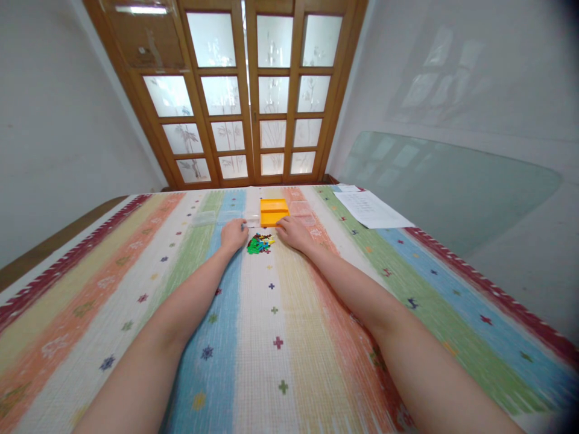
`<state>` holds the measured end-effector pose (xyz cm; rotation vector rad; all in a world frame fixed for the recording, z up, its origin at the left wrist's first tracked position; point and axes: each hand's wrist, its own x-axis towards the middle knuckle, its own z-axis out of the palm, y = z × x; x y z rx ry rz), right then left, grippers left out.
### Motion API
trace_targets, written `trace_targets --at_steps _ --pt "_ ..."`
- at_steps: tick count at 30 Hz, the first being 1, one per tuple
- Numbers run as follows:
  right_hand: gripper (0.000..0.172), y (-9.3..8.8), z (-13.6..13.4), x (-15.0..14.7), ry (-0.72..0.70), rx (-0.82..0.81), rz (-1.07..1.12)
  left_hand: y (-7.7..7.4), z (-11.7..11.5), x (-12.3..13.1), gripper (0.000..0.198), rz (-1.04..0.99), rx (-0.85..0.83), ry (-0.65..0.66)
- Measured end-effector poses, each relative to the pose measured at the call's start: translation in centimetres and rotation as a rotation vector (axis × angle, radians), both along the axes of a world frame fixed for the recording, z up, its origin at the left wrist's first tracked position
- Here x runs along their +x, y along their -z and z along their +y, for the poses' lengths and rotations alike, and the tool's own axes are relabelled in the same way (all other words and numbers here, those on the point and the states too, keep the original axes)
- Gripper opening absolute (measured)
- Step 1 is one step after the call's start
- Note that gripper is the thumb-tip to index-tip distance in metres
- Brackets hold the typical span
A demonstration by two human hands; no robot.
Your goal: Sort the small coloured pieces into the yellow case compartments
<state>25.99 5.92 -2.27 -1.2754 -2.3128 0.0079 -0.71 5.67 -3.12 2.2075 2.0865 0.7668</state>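
Here: orange tray (274,211) beyond hands; coloured pieces (259,243) outside it.

The pile (259,243) of small pieces is hemmed in by the left hand (234,234) and the right hand (293,232), and the orange tray (274,211) just behind it closes the far side. On the near side the cloth (271,337) lies open between the forearms (a wide lane). A clear tray (203,218) sits left of the orange one, and paper (371,209) lies well off right.
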Motion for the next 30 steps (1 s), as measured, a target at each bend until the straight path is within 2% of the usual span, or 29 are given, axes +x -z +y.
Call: trace_targets --at_steps 6,8,12,17,21,24,27,30 --pt "0.024 0.0 -0.1 0.1 -0.020 0.011 0.012 -1.1 0.3 -1.4 0.039 -0.052 0.067 -0.061" --pt "0.024 0.0 0.0 0.2 -0.031 0.019 0.015 -1.0 0.7 -2.6 0.048 -0.028 0.064 -0.044" --pt "0.025 0.2 0.0 0.2 -0.032 0.026 0.010 -0.5 1.4 -4.6 0.065 0.079 -0.048 0.030" --pt "0.024 0.0 -0.2 0.2 -0.032 0.025 0.007 -0.9 1.2 -4.5 0.056 0.153 0.000 0.011" --pt "0.024 -0.2 -0.2 0.1 -0.028 0.021 -0.017 -1.5 1.0 -4.4 0.044 0.138 0.033 -0.036" --pt "0.025 -0.2 -0.2 0.1 -0.010 0.000 -0.027 -1.2 1.4 -5.0 0.042 0.110 0.044 0.004" --pt "0.026 -0.2 -0.2 0.1 0.002 -0.009 -0.023 -0.6 1.9 -5.8 0.056 0.107 0.023 0.072" --pt "0.025 -0.2 -0.2 0.1 0.000 -0.003 -0.031 -0.3 1.9 -6.4 0.066 0.064 -0.005 0.073"
